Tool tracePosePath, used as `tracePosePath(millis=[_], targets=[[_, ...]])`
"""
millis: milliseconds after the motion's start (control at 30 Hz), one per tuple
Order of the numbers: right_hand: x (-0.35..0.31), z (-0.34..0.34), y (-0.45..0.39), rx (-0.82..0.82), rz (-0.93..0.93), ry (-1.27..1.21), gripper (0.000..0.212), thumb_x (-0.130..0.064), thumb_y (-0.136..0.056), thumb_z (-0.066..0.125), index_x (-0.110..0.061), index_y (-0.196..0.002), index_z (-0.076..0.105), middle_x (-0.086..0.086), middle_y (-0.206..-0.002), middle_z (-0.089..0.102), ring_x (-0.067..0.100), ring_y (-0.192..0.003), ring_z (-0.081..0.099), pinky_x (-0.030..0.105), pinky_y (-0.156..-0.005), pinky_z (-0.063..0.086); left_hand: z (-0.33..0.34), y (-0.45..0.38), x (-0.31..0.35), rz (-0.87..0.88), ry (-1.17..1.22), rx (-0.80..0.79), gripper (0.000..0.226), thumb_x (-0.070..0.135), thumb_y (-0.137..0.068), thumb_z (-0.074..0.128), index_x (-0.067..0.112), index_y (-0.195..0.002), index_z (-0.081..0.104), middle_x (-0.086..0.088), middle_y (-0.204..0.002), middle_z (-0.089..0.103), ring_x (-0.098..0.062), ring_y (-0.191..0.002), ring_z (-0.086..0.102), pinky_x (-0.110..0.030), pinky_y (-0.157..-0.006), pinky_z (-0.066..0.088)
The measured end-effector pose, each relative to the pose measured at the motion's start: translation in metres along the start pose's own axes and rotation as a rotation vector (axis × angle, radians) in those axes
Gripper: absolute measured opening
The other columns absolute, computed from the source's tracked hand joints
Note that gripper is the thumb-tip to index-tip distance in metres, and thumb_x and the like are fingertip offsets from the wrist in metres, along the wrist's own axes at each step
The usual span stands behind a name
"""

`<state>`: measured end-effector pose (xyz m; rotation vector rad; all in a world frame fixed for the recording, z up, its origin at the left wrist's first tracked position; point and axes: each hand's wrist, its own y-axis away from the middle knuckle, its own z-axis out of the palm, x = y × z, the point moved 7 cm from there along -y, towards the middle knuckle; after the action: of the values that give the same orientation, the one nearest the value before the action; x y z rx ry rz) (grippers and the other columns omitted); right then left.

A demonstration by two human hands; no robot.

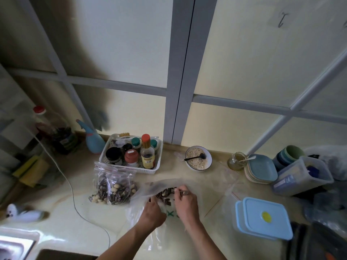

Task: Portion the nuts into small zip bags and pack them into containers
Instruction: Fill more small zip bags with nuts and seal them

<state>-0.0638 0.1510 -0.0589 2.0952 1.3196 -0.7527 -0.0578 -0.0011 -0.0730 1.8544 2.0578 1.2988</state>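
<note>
Both hands work in a big clear bag (150,186) of nuts (165,193): the left hand (153,212) grips its edge, the right hand (185,200) pinches a spoon (185,193). Two filled zip bags (112,186) stand left; two lidded blue boxes (262,218) sit right

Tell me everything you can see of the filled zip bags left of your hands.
The filled zip bags are small, clear plastic pouches with red zip strips on top, apparently two leaning together. They hold striped sunflower seeds mixed with pale nuts. They stand slumped on the counter, in front of the white condiment basket. Neither hand touches them.
</note>
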Motion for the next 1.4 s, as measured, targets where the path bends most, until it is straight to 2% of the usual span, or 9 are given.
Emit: tracePosePath(millis=[67,200,367,567,733,933,1067,1233,1400], targets=[[-0.003,0.002,-0.001,-0.016,0.008,-0.004,0.023,-0.027,-0.103,0.053,-0.009,-0.095,0.066,0.012,-0.085,0.073,0.028,-0.079,0.067,0.028,-0.064,0.042,0.005,-0.002,-0.001,0.082,-0.05,-0.013,0.074,0.013,-0.087,0.059,0.021,-0.151,0.023,-0.017,-0.143,0.038,-0.034,-0.124,0.052,-0.027,-0.092,0.046],[-0.005,0.007,-0.003,-0.031,0.045,-0.05,0.024,-0.025,-0.103,0.053,-0.009,-0.09,0.064,0.009,-0.081,0.07,0.022,-0.073,0.062,0.022,-0.063,0.036,0.0,-0.002,-0.005,0.16,-0.088,0.019,0.042,0.009,-0.086,0.058,0.017,-0.126,0.051,-0.008,-0.126,0.051,-0.023,-0.112,0.056,-0.017,-0.082,0.042],[0.002,0.02,-0.006,-0.084,0.212,-0.326,0.022,-0.02,-0.102,0.053,-0.013,-0.088,0.068,0.002,-0.071,0.074,0.005,-0.059,0.069,0.027,-0.061,0.054,-0.003,-0.009,-0.014,0.116,-0.03,0.03,0.06,0.008,-0.085,0.062,0.009,-0.14,0.038,-0.011,-0.14,0.044,-0.027,-0.132,0.041,-0.024,-0.102,0.039],[0.017,0.03,0.0,-0.08,0.475,-0.76,0.021,-0.019,-0.103,0.06,-0.007,-0.091,0.072,0.011,-0.076,0.078,0.03,-0.075,0.076,0.045,-0.077,0.061,-0.006,-0.015,-0.027,0.069,0.029,0.083,0.071,0.009,-0.082,0.066,0.008,-0.141,0.025,-0.016,-0.141,0.035,-0.029,-0.123,0.044,-0.028,-0.099,0.046],[0.011,0.009,-0.002,-0.031,0.452,-0.728,0.026,-0.021,-0.102,0.061,-0.002,-0.089,0.072,0.009,-0.073,0.077,0.028,-0.072,0.077,0.038,-0.071,0.063,-0.004,-0.028,-0.034,0.058,0.014,0.124,0.051,0.003,-0.092,0.057,0.001,-0.14,0.039,-0.012,-0.141,0.048,-0.027,-0.134,0.042,-0.019,-0.102,0.034],[-0.004,-0.021,0.007,-0.045,0.354,-0.576,0.025,-0.027,-0.102,0.061,-0.008,-0.091,0.072,0.008,-0.071,0.076,0.023,-0.061,0.075,0.042,-0.065,0.064,-0.004,-0.034,-0.039,0.03,0.118,0.15,0.025,-0.007,-0.086,0.053,0.001,-0.106,0.064,-0.012,-0.11,0.068,-0.026,-0.1,0.063,-0.025,-0.083,0.051],[-0.013,-0.037,0.014,-0.098,0.275,-0.379,0.031,-0.034,-0.102,0.059,-0.011,-0.086,0.072,0.005,-0.07,0.075,0.016,-0.057,0.074,0.037,-0.064,0.064,-0.01,-0.025,-0.022,0.131,0.203,0.183,0.032,-0.008,-0.094,0.044,0.017,-0.085,0.061,0.0,-0.085,0.062,-0.018,-0.081,0.057,-0.017,-0.063,0.042],[-0.024,-0.05,0.011,-0.119,0.165,-0.253,0.038,-0.041,-0.102,0.057,-0.012,-0.082,0.073,0.003,-0.068,0.073,0.01,-0.058,0.071,0.033,-0.068,0.062,-0.006,-0.028,-0.016,0.244,0.304,0.097,0.027,0.009,-0.074,0.082,0.025,-0.087,0.064,0.008,-0.085,0.072,-0.008,-0.078,0.069,-0.033,-0.075,0.06],[-0.039,-0.064,0.01,-0.22,0.067,-0.285,0.028,-0.045,-0.096,0.065,-0.021,-0.087,0.077,0.001,-0.071,0.075,0.012,-0.065,0.073,0.027,-0.066,0.06,-0.016,-0.028,-0.011,0.298,0.43,0.222,0.04,0.012,-0.071,0.085,0.027,-0.094,0.055,0.01,-0.084,0.069,-0.006,-0.076,0.067,-0.039,-0.073,0.06]])
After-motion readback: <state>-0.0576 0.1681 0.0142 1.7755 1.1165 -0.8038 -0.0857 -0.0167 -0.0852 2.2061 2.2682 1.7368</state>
